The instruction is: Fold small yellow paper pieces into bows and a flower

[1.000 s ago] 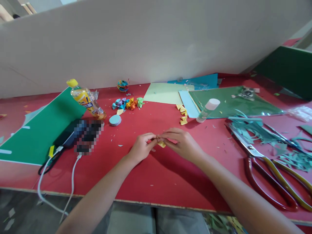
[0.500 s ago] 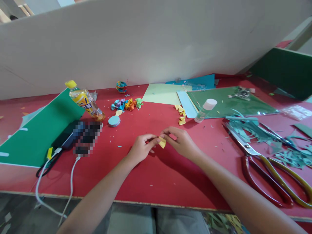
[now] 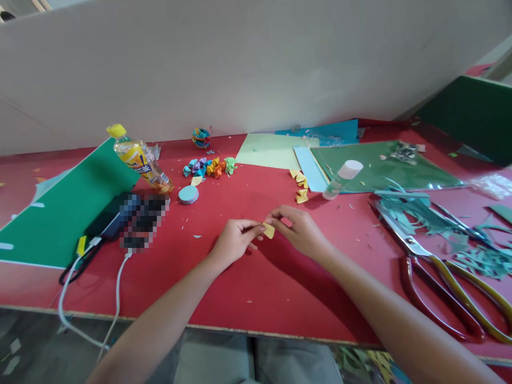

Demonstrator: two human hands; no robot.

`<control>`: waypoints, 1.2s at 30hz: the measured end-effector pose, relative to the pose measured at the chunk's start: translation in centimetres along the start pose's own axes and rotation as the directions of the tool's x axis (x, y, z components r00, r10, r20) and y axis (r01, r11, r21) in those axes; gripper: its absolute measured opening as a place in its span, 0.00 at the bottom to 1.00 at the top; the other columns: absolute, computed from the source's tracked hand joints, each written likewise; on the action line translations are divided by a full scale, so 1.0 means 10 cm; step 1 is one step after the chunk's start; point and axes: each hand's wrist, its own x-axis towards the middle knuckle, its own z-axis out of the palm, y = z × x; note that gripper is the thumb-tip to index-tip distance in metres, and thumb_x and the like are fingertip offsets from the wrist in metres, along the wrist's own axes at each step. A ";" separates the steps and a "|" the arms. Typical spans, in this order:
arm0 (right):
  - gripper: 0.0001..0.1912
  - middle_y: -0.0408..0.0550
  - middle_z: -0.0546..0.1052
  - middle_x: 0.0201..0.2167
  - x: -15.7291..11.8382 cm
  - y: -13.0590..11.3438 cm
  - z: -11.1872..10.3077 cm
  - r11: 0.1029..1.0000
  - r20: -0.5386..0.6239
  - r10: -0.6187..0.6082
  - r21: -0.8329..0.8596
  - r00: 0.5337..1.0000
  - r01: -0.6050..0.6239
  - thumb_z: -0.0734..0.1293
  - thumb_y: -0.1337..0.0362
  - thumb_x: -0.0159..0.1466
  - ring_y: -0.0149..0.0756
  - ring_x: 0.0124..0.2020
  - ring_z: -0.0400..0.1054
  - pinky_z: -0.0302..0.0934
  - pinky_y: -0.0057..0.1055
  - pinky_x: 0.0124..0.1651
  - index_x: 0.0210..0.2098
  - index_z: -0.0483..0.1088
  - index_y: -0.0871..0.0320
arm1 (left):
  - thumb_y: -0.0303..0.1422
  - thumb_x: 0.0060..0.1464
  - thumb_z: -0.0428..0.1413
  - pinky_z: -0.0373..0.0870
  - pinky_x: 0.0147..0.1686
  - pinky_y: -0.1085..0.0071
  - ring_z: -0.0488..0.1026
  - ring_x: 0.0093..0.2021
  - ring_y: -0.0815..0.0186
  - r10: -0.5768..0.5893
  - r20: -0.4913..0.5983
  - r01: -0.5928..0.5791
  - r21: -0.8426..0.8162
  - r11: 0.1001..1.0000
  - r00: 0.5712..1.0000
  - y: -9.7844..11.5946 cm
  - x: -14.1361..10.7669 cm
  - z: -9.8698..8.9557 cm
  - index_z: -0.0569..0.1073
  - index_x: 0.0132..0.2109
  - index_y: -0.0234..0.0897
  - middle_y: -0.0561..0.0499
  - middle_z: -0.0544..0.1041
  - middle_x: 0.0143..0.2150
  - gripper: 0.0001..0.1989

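A small yellow paper piece (image 3: 269, 230) is pinched between the thumb and fingers of my left hand (image 3: 239, 240), over the red table. My right hand (image 3: 298, 230) meets it from the other side, its curled fingertips at the paper's upper edge. Beyond my right hand lie several folded yellow paper pieces (image 3: 301, 196). A glue stick (image 3: 343, 180) with a white cap stands near them. Farther left, a stack of round paper discs (image 3: 188, 194) sits below a row of crumpled coloured paper pieces (image 3: 210, 167), with a flat yellow paper piece (image 3: 196, 181) between.
Large scissors (image 3: 414, 245) with red and yellow handles lie at right beside teal paper scraps (image 3: 478, 261). A drink bottle (image 3: 142, 162) leans at left near a power bank (image 3: 113, 216) with a white cable (image 3: 61, 304). Green sheets (image 3: 384, 165) lie at back right.
The yellow paper has tilted slightly between my fingertips, and my hands stay close together around it. The whole view has shifted a little.
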 end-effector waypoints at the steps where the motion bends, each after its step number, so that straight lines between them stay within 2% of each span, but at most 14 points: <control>1: 0.10 0.46 0.72 0.26 0.00 0.00 0.00 1.000 0.005 0.003 0.001 1.000 -0.003 0.59 0.61 0.62 0.33 0.28 0.65 0.58 0.30 0.32 0.29 0.67 0.58 | 0.42 0.50 0.55 0.67 0.16 0.80 0.70 0.20 0.73 0.034 -0.003 -0.034 0.017 0.999 0.999 0.00 -0.01 0.01 0.76 0.39 0.36 0.48 0.76 0.29 0.16; 5: 0.10 0.45 0.71 0.26 0.00 0.00 0.00 0.999 0.015 0.022 0.028 1.000 -0.023 0.60 0.61 0.62 0.32 0.28 0.64 0.57 0.29 0.32 0.29 0.67 0.58 | 0.40 0.52 0.53 0.71 0.21 0.78 0.72 0.27 0.70 0.161 -0.020 -0.159 0.085 0.984 0.987 0.00 -0.04 0.04 0.77 0.38 0.36 0.48 0.76 0.30 0.14; 10: 0.09 0.45 0.71 0.27 -0.01 -0.01 0.00 0.996 0.006 0.025 0.086 1.000 -0.025 0.60 0.61 0.62 0.32 0.29 0.65 0.58 0.29 0.34 0.30 0.67 0.59 | 0.40 0.52 0.53 0.71 0.19 0.78 0.70 0.22 0.73 0.155 -0.049 -0.150 0.078 0.986 0.987 0.02 -0.06 0.06 0.77 0.38 0.37 0.49 0.76 0.30 0.14; 16: 0.10 0.45 0.73 0.28 0.01 -0.04 0.02 0.980 0.019 0.095 0.173 0.995 -0.097 0.61 0.59 0.61 0.32 0.31 0.66 0.59 0.28 0.35 0.31 0.70 0.59 | 0.39 0.52 0.52 0.74 0.25 0.76 0.73 0.28 0.69 0.259 -0.100 -0.253 0.067 0.965 0.961 0.03 -0.06 0.06 0.77 0.36 0.36 0.49 0.76 0.30 0.13; 20: 0.11 0.46 0.74 0.29 0.02 -0.03 0.03 0.972 -0.008 0.079 0.221 0.997 -0.075 0.61 0.61 0.61 0.32 0.32 0.68 0.60 0.28 0.36 0.30 0.72 0.59 | 0.39 0.52 0.52 0.74 0.25 0.75 0.72 0.28 0.69 0.312 -0.139 -0.299 0.105 0.948 0.940 -0.01 -0.02 0.05 0.77 0.35 0.35 0.49 0.75 0.30 0.13; 23: 0.10 0.47 0.75 0.29 0.03 0.00 0.04 0.993 -0.013 0.010 0.119 1.000 -0.008 0.60 0.63 0.62 0.32 0.31 0.68 0.59 0.27 0.35 0.31 0.72 0.58 | 0.40 0.52 0.52 0.73 0.24 0.76 0.70 0.27 0.69 0.307 -0.100 -0.285 0.190 0.940 0.946 -0.06 0.05 0.04 0.76 0.31 0.35 0.50 0.73 0.27 0.14; 26: 0.10 0.47 0.74 0.28 0.05 0.05 0.01 0.994 0.004 -0.098 -0.054 0.995 0.098 0.60 0.65 0.62 0.32 0.30 0.66 0.58 0.28 0.34 0.30 0.72 0.58 | 0.41 0.52 0.52 0.70 0.22 0.76 0.70 0.27 0.69 0.249 -0.078 -0.230 0.197 0.953 0.965 -0.09 0.12 0.03 0.74 0.34 0.34 0.49 0.73 0.29 0.14; 28: 0.09 0.48 0.74 0.28 0.08 0.09 -0.06 0.984 -0.054 -0.148 -0.109 0.988 0.141 0.60 0.66 0.62 0.32 0.30 0.66 0.58 0.28 0.34 0.30 0.72 0.59 | 0.43 0.52 0.50 0.68 0.19 0.77 0.70 0.27 0.68 0.170 -0.114 -0.150 0.161 0.975 0.979 -0.09 0.16 0.03 0.72 0.39 0.33 0.49 0.72 0.29 0.17; 29: 0.09 0.48 0.74 0.28 0.10 0.11 -0.11 0.983 -0.127 -0.159 -0.111 0.979 0.145 0.60 0.66 0.62 0.32 0.30 0.66 0.58 0.27 0.34 0.30 0.72 0.59 | 0.43 0.53 0.49 0.67 0.18 0.76 0.70 0.27 0.67 0.142 -0.133 -0.120 0.162 0.980 0.981 -0.08 0.19 0.03 0.72 0.41 0.33 0.49 0.72 0.29 0.18; 30: 0.09 0.48 0.74 0.29 0.12 0.14 -0.18 0.986 -0.234 -0.154 -0.103 0.960 0.133 0.60 0.66 0.62 0.32 0.31 0.66 0.58 0.27 0.35 0.31 0.72 0.59 | 0.44 0.54 0.48 0.67 0.19 0.76 0.70 0.28 0.67 0.140 -0.141 -0.112 0.190 0.975 0.980 -0.07 0.22 0.05 0.71 0.41 0.33 0.49 0.72 0.28 0.18; 31: 0.09 0.48 0.74 0.29 0.14 0.18 -0.25 0.990 -0.365 -0.132 -0.085 0.921 0.108 0.61 0.65 0.62 0.32 0.31 0.66 0.58 0.27 0.35 0.31 0.72 0.59 | 0.43 0.55 0.47 0.68 0.22 0.75 0.71 0.29 0.66 0.170 -0.138 -0.131 0.253 0.958 0.976 -0.05 0.26 0.08 0.72 0.41 0.33 0.49 0.73 0.29 0.18; 32: 0.09 0.47 0.74 0.29 0.15 0.21 -0.32 0.996 -0.500 -0.092 -0.056 0.861 0.073 0.61 0.64 0.61 0.32 0.31 0.66 0.58 0.27 0.34 0.31 0.72 0.59 | 0.42 0.55 0.47 0.68 0.26 0.73 0.71 0.30 0.66 0.221 -0.125 -0.169 0.335 0.927 0.967 -0.02 0.31 0.12 0.72 0.40 0.34 0.48 0.73 0.30 0.17; 34: 0.09 0.45 0.73 0.27 0.18 0.29 -0.46 0.999 -0.710 0.024 0.032 0.704 -0.001 0.62 0.61 0.61 0.31 0.28 0.65 0.58 0.26 0.32 0.31 0.72 0.59 | 0.41 0.55 0.47 0.67 0.34 0.70 0.71 0.33 0.66 0.332 -0.078 -0.250 0.506 0.826 0.940 0.04 0.45 0.24 0.73 0.39 0.36 0.48 0.75 0.35 0.15; 36: 0.11 0.44 0.71 0.24 0.20 0.36 -0.57 0.992 -0.807 0.124 0.120 0.578 -0.045 0.63 0.58 0.60 0.30 0.25 0.63 0.57 0.26 0.29 0.31 0.72 0.60 | 0.42 0.52 0.51 0.66 0.36 0.68 0.71 0.35 0.64 0.366 -0.070 -0.264 0.569 0.779 0.928 0.11 0.62 0.41 0.72 0.41 0.38 0.47 0.74 0.40 0.14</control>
